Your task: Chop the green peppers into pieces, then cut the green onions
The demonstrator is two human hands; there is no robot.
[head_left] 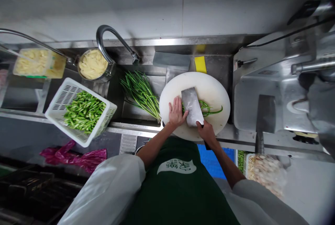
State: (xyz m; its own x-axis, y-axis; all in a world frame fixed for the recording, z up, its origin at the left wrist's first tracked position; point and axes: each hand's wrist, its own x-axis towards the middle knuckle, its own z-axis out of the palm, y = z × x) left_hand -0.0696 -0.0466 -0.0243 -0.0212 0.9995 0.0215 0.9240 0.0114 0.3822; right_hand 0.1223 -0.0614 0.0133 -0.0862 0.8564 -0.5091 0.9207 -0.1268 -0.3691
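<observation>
My right hand (208, 132) is closed round the handle of a cleaver (192, 104), whose broad blade lies tilted over a round white cutting board (171, 89). Long green peppers (216, 112) stick out to the right from beneath the blade, and a bit of green shows at its left side. Flat on the board's left part rests my left hand (176, 112), fingers stretched out and thumb near the blade. Whatever lies under the blade and under my left palm is hidden.
Green scallions (142, 94) lie in the sink left of the board. Farther left stand a white basket (111, 108) of cut green pieces and a pot (106, 76) of pale slices. Behind are a grey slab (171, 61) and yellow sponge (200, 64); another cleaver (266, 113) lies right.
</observation>
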